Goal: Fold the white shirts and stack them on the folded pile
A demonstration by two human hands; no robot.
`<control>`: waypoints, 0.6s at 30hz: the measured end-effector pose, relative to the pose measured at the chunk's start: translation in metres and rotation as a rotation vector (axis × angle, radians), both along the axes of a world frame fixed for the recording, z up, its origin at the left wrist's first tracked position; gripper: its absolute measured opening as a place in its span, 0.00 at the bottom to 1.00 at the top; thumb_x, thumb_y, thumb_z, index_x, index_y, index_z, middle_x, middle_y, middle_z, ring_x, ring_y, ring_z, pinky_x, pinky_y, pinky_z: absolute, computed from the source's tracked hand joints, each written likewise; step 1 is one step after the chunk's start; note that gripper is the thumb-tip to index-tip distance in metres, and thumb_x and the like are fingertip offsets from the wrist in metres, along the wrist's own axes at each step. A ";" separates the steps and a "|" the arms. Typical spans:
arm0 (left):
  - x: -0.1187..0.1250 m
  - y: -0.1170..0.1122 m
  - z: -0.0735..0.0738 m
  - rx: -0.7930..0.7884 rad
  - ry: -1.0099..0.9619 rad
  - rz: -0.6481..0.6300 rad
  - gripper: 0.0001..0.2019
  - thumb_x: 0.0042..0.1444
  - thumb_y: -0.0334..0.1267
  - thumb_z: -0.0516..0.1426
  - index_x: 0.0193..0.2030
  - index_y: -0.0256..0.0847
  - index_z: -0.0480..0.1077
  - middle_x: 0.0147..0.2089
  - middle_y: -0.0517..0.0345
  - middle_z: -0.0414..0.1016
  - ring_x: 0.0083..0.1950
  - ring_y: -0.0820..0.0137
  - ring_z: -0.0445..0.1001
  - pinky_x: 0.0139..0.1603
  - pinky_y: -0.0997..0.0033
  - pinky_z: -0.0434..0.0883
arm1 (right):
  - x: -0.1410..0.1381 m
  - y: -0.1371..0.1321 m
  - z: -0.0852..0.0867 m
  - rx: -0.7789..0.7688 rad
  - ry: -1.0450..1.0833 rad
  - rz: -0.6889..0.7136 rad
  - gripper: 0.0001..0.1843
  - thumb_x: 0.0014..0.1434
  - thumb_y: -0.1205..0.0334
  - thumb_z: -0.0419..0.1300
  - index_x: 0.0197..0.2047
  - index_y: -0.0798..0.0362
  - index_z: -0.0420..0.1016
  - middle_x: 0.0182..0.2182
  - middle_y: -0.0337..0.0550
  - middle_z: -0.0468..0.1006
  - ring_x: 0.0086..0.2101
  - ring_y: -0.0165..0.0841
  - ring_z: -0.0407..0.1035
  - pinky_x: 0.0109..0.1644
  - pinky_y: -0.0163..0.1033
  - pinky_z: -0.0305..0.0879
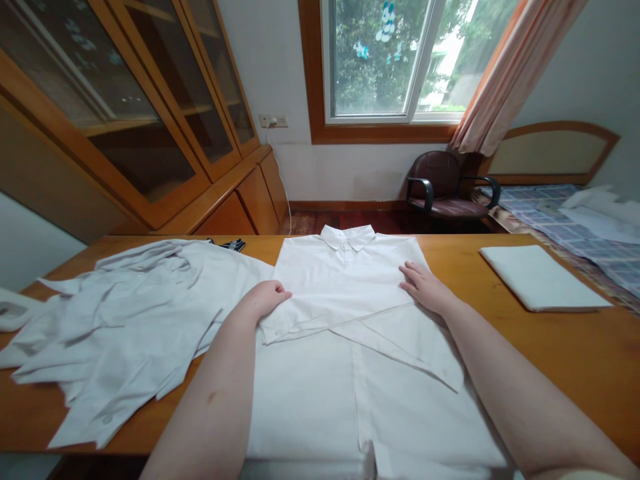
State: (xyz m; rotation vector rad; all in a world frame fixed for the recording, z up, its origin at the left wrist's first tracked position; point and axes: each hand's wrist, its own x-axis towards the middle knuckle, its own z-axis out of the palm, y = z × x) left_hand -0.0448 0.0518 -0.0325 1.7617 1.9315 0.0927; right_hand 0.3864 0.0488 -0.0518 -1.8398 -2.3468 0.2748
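A white collared shirt [307,393] lies spread out in front of me, its collar [360,238] at the far edge of the table. Both sleeves are folded across the chest, and one cuff [447,377] points down to the right. My left hand [266,297] is closed at the shirt's left side, with the fingers curled on the folded sleeve. On the opposite side, my right hand [424,287] rests on the cloth with fingers spread. The shirt's lower end runs over the near table edge.
Crumpled white shirts [135,313] are heaped on the wooden table [530,373] at left. A folded white item [543,277] lies at right, and a dark striped object [233,245] sits behind the heap. Beyond are a chair [445,187], a bed [575,213] and a cabinet [200,200].
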 end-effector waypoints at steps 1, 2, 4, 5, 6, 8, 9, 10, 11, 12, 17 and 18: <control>0.000 0.000 0.000 0.004 0.002 -0.006 0.15 0.45 0.53 0.55 0.28 0.42 0.70 0.30 0.57 0.75 0.31 0.66 0.72 0.29 0.72 0.61 | 0.001 0.002 -0.003 -0.002 -0.044 -0.020 0.29 0.62 0.48 0.46 0.63 0.51 0.58 0.64 0.48 0.55 0.63 0.40 0.47 0.65 0.44 0.45; 0.000 0.000 0.000 0.007 0.001 -0.014 0.15 0.45 0.53 0.55 0.27 0.42 0.70 0.30 0.58 0.75 0.32 0.66 0.72 0.29 0.72 0.61 | 0.002 0.004 -0.005 -0.002 -0.084 -0.044 0.30 0.62 0.47 0.46 0.63 0.52 0.58 0.64 0.49 0.54 0.63 0.40 0.46 0.65 0.45 0.45; -0.001 0.000 0.001 0.009 -0.008 -0.023 0.15 0.45 0.53 0.55 0.27 0.42 0.70 0.30 0.58 0.75 0.32 0.66 0.72 0.30 0.72 0.62 | 0.005 0.006 -0.007 -0.007 -0.143 -0.102 0.32 0.62 0.45 0.45 0.64 0.52 0.56 0.65 0.52 0.52 0.64 0.42 0.45 0.65 0.47 0.44; -0.002 0.000 0.001 0.006 -0.015 -0.023 0.15 0.45 0.53 0.55 0.28 0.42 0.70 0.31 0.58 0.75 0.32 0.66 0.72 0.30 0.72 0.62 | 0.007 0.007 -0.007 -0.011 -0.161 -0.134 0.33 0.62 0.44 0.44 0.65 0.52 0.55 0.65 0.53 0.52 0.64 0.43 0.45 0.64 0.49 0.45; -0.002 0.000 0.001 0.001 -0.022 -0.021 0.15 0.45 0.53 0.55 0.28 0.42 0.70 0.31 0.57 0.75 0.33 0.66 0.72 0.31 0.72 0.62 | 0.008 0.007 -0.007 -0.015 -0.174 -0.164 0.33 0.62 0.43 0.44 0.65 0.53 0.54 0.65 0.54 0.51 0.64 0.43 0.45 0.64 0.49 0.45; -0.002 0.000 0.001 -0.005 -0.026 -0.019 0.15 0.45 0.53 0.55 0.28 0.42 0.70 0.31 0.57 0.76 0.33 0.66 0.72 0.31 0.72 0.62 | 0.011 0.006 -0.007 -0.022 -0.183 -0.205 0.35 0.62 0.42 0.43 0.65 0.54 0.53 0.65 0.55 0.50 0.63 0.44 0.45 0.64 0.48 0.46; -0.002 0.000 0.001 -0.005 -0.021 -0.019 0.15 0.45 0.53 0.55 0.28 0.42 0.70 0.31 0.57 0.76 0.33 0.66 0.72 0.31 0.72 0.62 | 0.011 0.006 -0.007 -0.024 -0.184 -0.217 0.35 0.62 0.42 0.43 0.66 0.54 0.52 0.65 0.55 0.50 0.63 0.44 0.45 0.63 0.47 0.46; -0.002 0.000 0.001 -0.003 -0.015 -0.020 0.15 0.45 0.53 0.55 0.28 0.42 0.70 0.31 0.57 0.76 0.33 0.66 0.72 0.31 0.72 0.62 | 0.012 0.005 -0.007 -0.026 -0.185 -0.228 0.35 0.62 0.42 0.42 0.66 0.54 0.52 0.65 0.54 0.50 0.63 0.45 0.45 0.63 0.48 0.46; -0.002 0.000 0.001 0.000 -0.009 -0.021 0.15 0.45 0.52 0.55 0.28 0.43 0.69 0.31 0.58 0.76 0.33 0.66 0.72 0.31 0.72 0.62 | 0.012 0.004 -0.007 -0.025 -0.188 -0.242 0.35 0.62 0.42 0.43 0.65 0.53 0.52 0.65 0.53 0.50 0.63 0.46 0.46 0.63 0.50 0.47; -0.001 0.000 0.001 0.001 -0.001 -0.022 0.14 0.45 0.52 0.55 0.28 0.43 0.69 0.31 0.58 0.75 0.33 0.66 0.72 0.30 0.72 0.62 | 0.012 0.004 -0.007 -0.019 -0.196 -0.259 0.35 0.61 0.42 0.43 0.65 0.53 0.53 0.65 0.52 0.51 0.63 0.47 0.45 0.62 0.53 0.47; 0.003 -0.001 0.005 -0.005 0.020 -0.016 0.14 0.45 0.52 0.55 0.28 0.42 0.69 0.32 0.57 0.76 0.32 0.66 0.72 0.29 0.72 0.61 | 0.002 0.014 -0.003 0.094 -0.227 -0.212 0.30 0.61 0.45 0.47 0.60 0.54 0.61 0.65 0.53 0.52 0.63 0.48 0.44 0.63 0.55 0.42; 0.003 -0.001 0.005 -0.005 0.018 -0.013 0.14 0.45 0.51 0.55 0.27 0.42 0.69 0.32 0.57 0.76 0.32 0.66 0.72 0.29 0.72 0.61 | -0.001 0.020 -0.002 0.093 -0.203 -0.162 0.30 0.61 0.46 0.47 0.60 0.55 0.61 0.65 0.53 0.51 0.63 0.46 0.44 0.64 0.52 0.43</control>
